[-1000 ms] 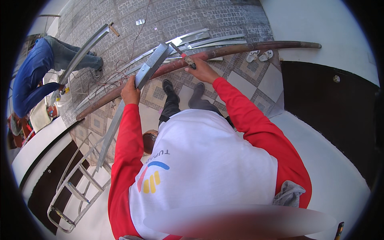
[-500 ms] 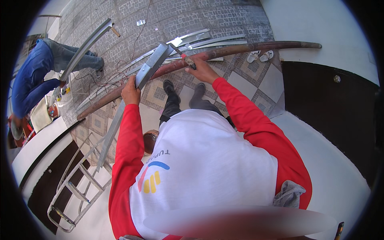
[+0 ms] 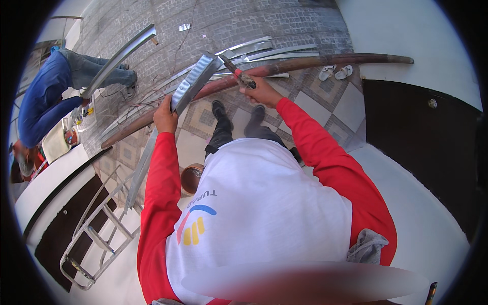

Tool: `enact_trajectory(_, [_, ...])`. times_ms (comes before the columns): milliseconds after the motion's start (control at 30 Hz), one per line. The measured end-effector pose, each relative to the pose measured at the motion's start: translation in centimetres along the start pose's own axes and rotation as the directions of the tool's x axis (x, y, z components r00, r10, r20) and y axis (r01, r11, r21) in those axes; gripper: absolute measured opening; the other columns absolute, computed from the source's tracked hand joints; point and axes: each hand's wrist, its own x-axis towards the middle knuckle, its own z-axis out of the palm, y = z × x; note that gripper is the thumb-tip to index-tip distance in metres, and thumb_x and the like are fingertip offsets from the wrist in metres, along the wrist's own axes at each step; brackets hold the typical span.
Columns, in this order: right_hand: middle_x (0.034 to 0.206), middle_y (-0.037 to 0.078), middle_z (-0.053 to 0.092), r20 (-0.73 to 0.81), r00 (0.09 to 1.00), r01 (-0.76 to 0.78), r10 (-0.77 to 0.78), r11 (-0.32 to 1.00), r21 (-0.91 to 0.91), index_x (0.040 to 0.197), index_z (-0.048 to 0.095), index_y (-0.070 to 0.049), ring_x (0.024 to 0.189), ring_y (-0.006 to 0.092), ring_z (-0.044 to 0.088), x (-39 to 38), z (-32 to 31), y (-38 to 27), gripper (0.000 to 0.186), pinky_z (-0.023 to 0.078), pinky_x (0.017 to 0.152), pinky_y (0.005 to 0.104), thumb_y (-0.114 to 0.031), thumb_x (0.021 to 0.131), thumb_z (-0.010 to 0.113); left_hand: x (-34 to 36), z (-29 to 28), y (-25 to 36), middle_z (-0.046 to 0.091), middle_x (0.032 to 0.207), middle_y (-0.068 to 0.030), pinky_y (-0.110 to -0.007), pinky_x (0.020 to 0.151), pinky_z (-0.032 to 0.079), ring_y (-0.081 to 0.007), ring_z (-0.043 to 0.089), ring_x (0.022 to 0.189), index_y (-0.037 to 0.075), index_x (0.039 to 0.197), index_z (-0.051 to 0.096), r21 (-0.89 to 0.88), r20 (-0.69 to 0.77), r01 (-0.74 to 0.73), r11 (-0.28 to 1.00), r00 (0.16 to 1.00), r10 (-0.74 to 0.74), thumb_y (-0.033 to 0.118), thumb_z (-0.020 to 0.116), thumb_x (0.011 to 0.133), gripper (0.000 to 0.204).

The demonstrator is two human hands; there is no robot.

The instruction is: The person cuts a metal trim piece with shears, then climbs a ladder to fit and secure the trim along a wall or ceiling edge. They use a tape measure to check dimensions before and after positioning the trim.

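Note:
My left hand (image 3: 165,116) grips a long silver metal channel (image 3: 191,82) that slants up away from me and runs back down under my arm. My right hand (image 3: 258,91) is closed on a hand tool (image 3: 241,76) with red and dark grips, its metal end at the channel's far end. Beyond and beneath the channel lie a long reddish rusty pipe (image 3: 284,64) and several thin silver strips (image 3: 278,50) on the tiled floor.
At left a bent-over person in blue (image 3: 48,96) works by another metal channel (image 3: 119,57), among cables and containers (image 3: 71,136). A metal ladder (image 3: 94,239) is at lower left. White sandals (image 3: 343,72) lie by the wall (image 3: 406,30) at right.
The view has shifted slightly. My right hand and tool have tilted and moved a little at the channel's end; my left hand keeps its hold. The person in blue has moved slightly.

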Motion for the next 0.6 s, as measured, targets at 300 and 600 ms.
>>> enact_trajectory(300, [0.101, 0.002, 0.056, 0.381, 0.923, -0.231, -0.05, 0.719, 0.656, 0.144, 0.045, -0.004, 0.074, 0.0071, 0.051, -1.4, 0.6, -0.1, 0.053, 0.041, 0.055, 0.0202, -0.014, 0.096, 0.068, -1.0, -0.4, 0.3, 0.071, 0.101, -0.0189, -0.05, 0.08, 0.052, -0.0424, 0.067, 0.095, 0.016, 0.122, 0.062, -0.056, -0.032, -0.019, 0.998, 0.999, 0.018, 0.0, 0.067, 0.077, 0.047])
enact_trajectory(600, [0.098, 0.005, 0.058, 0.226, 0.973, -0.136, 0.037, 0.889, 0.438, 0.145, 0.043, -0.003, 0.072, 0.0088, 0.053, -4.7, -1.2, -2.0, 0.057, 0.041, 0.054, 0.0208, -0.023, 0.097, 0.068, 1.9, -0.1, -2.3, 0.069, 0.103, -0.0243, -0.049, 0.083, 0.052, -0.0438, 0.066, 0.099, 0.013, 0.125, 0.063, -0.064, 0.083, -0.025, 0.998, 0.996, 0.03, 0.004, 0.069, 0.08, 0.046])
